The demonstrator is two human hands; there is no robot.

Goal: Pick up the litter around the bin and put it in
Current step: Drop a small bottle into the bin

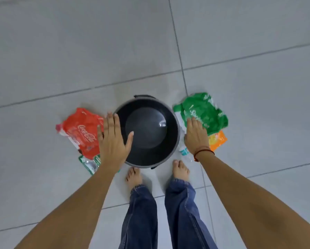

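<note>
A round black bin (174, 141) stands on the tiled floor just in front of my bare feet, with nothing visible inside. Left of it lies a crumpled red Coca-Cola wrapper (78, 133) and below that a green-white wrapper (89, 163). On the bin's right lie a crumpled green Sprite wrapper (204, 112), an orange wrapper (217, 140) and a small clear piece with a teal label (183, 150). My left hand (113, 139) hovers flat, fingers apart, over the bin's left rim. Over the green wrapper's near edge my right hand (195, 135) is spread, holding nothing.
Grey floor tiles (240, 42) with dark grout lines spread out all around the bin. My feet (134, 177) and blue jeans legs stand right behind the bin.
</note>
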